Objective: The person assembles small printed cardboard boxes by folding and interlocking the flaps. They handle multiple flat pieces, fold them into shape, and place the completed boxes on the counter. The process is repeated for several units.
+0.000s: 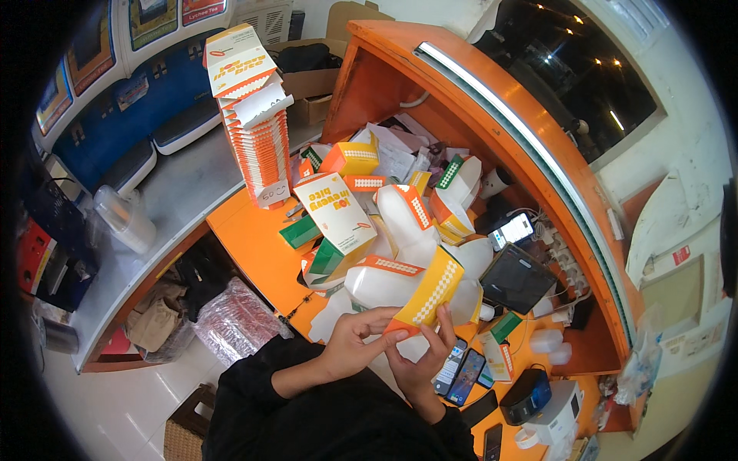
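Just above the near side of the orange counter (254, 246), the yellow box (432, 288) is up in both hands: left hand (355, 338) pinching its lower end, fingers nearly closed, right hand (423, 353) half-curled round the same end, probably to steady it without crushing it. Behind it there's a loose heap of boxes (403, 215), likely for easy reach, contents unclear, while the brown carton (311, 109) farther back holds something black (307, 58).

The carton (433, 286) is smooth paperboard; the wrapping (237, 321) is glossy plastic.
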Available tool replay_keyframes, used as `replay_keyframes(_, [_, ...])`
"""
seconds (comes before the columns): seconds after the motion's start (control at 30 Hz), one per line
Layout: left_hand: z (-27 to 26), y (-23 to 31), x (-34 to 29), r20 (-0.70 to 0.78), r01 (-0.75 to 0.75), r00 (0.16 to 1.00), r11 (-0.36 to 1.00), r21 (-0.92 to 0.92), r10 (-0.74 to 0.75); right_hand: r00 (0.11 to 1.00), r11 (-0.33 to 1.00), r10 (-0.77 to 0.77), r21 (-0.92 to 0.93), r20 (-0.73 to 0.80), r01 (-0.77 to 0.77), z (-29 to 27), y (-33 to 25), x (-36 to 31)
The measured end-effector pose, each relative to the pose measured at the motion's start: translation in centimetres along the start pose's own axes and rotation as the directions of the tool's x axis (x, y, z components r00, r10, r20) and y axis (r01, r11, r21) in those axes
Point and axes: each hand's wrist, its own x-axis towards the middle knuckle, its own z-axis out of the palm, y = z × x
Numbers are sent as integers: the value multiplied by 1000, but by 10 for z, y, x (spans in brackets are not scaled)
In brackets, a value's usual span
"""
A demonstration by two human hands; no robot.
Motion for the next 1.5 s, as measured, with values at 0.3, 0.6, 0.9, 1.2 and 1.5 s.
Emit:
replay_keyframes(0.3, [-15, -7, 5, -117, -285, 931, 889, 359, 345, 1000, 985, 5, 170, 2, -5, -17, 4, 5])
replay_keyframes(0.6, [-18, -15, 11, 205, -557, 762, 459, 692, 615, 966, 889, 239, 378, 99, -259, -17, 6, 17])
replay_keyframes(0.9, [-11, -7, 7, 89, -361, 925, 787, 501, 368, 975, 906, 222, 363, 29, -218, -13, -1, 21])
replay_keyframes(1.2, [-14, -3, 9, -11, -277, 955, 902, 330, 297, 991, 964, 131, 238, -31, -120, -5, -9, 23])
replay_keyframes(1.5, [-10, -7, 11, -143, -285, 930, 909, 305, 340, 979, 990, 128, 36, 156, -136, 11, -24, 1])
